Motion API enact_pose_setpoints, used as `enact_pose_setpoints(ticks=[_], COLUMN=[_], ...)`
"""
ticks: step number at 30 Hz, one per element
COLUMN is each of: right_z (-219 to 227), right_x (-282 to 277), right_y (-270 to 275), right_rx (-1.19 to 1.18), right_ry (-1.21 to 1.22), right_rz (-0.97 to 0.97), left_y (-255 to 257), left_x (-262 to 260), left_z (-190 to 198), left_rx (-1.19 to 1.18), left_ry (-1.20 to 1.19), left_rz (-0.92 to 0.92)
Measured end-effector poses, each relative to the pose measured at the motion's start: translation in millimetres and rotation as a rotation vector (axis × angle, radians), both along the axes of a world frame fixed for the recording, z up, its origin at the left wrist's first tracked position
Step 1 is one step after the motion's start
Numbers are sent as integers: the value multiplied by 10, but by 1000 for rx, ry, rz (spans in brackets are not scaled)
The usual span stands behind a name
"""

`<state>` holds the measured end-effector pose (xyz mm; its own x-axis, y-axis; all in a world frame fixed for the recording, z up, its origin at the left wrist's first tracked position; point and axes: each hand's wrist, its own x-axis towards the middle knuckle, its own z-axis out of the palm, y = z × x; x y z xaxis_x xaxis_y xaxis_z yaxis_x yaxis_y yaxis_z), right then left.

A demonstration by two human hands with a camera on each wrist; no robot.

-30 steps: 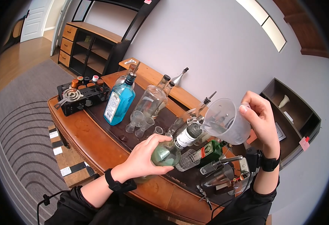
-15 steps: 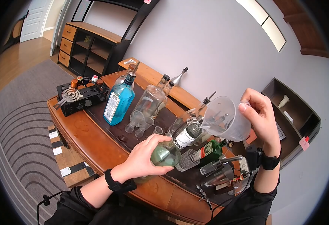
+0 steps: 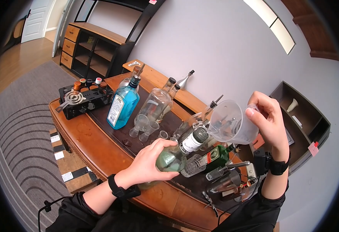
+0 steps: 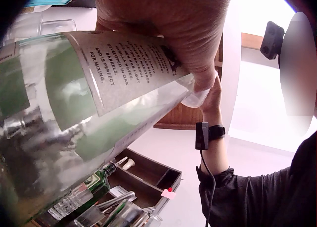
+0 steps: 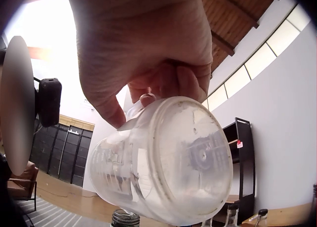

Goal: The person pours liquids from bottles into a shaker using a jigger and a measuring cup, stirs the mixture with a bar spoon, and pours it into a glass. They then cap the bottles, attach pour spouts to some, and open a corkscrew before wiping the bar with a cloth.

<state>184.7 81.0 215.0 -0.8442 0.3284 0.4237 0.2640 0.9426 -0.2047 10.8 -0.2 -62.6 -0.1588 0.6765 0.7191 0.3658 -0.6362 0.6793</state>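
Observation:
My left hand [image 3: 147, 163] grips a clear glass liquor bottle [image 3: 169, 160] round its body, its neck leaning to the right. Printed text covers its pale label [image 4: 121, 68] in the left wrist view. With bent fingers and thumb, my right hand [image 3: 269, 118] holds a translucent plastic measuring jug [image 3: 226, 121] by its handle. The jug lies tipped on its side, its lip close over the open bottle mouth. Seen from the right wrist, the jug's round base [image 5: 190, 160] faces the camera, and the threaded bottle neck [image 5: 125, 218] shows below it.
On the leather-topped table [image 3: 96, 133] stand a blue bottle [image 3: 123, 104], small stemmed glasses [image 3: 140, 124], a large clear bottle [image 3: 156, 102] and a green bottle [image 3: 221, 154]. A strainer [image 3: 73, 98] rests on a black caddy [image 3: 86, 106] at left. Several bar tools and a mixing glass [image 3: 227, 181] are at right.
My right hand has raised the jug's base slightly, tipping it a little further toward the bottle. My left hand and the bottle stay nearly still.

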Motion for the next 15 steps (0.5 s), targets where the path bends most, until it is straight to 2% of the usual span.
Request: enact_pose_setpoints(ticks=[15], right_z=[8], right_x=[-59], right_y=[-63], right_rx=[119], right_ry=[-34], right_rz=[39], left_y=[-8], left_x=[-1], left_z=[2], left_rx=[-7], left_ry=[-5], left_rz=[-6])
